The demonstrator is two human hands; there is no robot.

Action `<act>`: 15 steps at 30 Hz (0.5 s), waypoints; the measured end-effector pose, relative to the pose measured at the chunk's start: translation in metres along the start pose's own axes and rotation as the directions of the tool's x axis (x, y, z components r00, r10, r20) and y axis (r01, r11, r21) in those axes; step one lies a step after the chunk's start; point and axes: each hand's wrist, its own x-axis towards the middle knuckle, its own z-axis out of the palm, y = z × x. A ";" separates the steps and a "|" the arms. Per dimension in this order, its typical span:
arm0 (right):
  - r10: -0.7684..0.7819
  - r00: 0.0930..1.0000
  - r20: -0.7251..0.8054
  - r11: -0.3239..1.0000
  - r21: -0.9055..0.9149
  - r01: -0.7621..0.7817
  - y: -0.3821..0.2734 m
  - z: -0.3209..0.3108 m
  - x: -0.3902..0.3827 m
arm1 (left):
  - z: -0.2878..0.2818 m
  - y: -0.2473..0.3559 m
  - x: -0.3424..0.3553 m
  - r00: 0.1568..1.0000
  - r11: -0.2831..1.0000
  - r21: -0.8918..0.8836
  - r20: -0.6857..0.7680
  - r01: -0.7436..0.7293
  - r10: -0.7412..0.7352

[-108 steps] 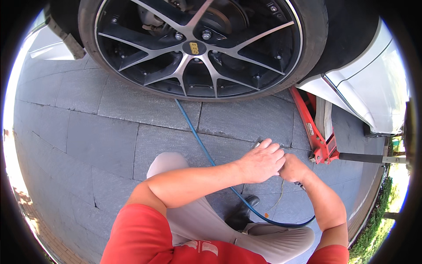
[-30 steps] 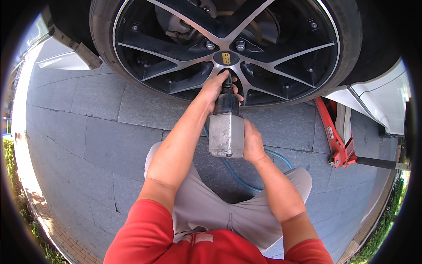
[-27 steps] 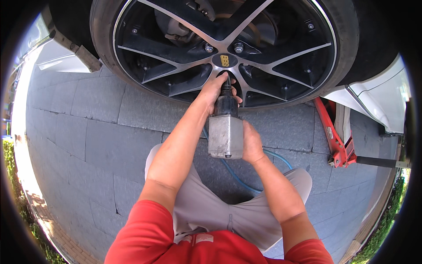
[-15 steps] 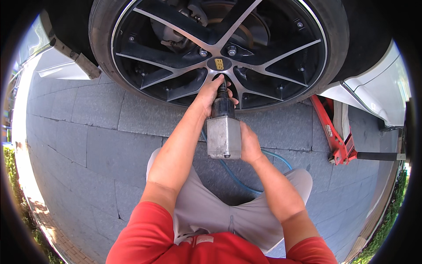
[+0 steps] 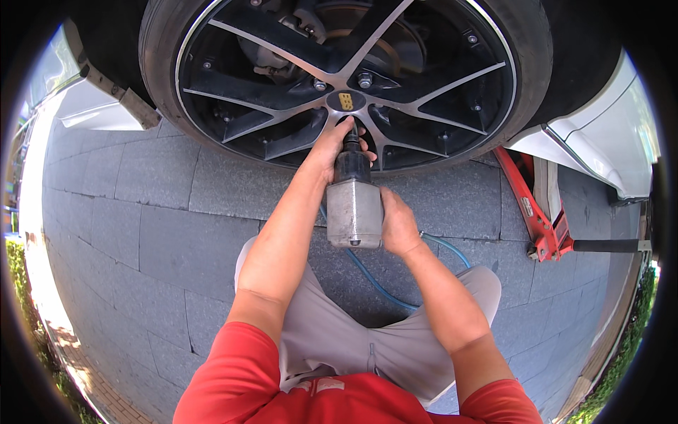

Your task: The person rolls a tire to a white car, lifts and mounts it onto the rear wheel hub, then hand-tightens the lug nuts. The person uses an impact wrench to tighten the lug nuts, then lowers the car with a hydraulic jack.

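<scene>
An air impact wrench with a grey body and black nose points at the lower middle of a black and silver alloy wheel. My left hand is wrapped round its front end and socket, just below the centre cap. Behind the body, my right hand is closed at the right side, on a handle mostly hidden beneath the tool. Where the socket meets the wheel is hidden by my left fingers. Lug nuts show in the holes above the cap.
A blue air hose curves over the grey paving between my knees. To the right, a red floor jack reaches under the white car body, its dark handle pointing right. The tyre is fitted round the wheel.
The wheel and wrench sit slightly further left and higher in the picture. A hose fitting now shows beside my right wrist. Both hands keep their hold.
</scene>
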 end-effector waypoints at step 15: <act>-0.062 0.998 -0.011 0.996 0.060 0.062 0.003 -0.001 0.002 | -0.008 0.000 0.006 0.999 0.999 -0.030 0.024 0.034 -0.033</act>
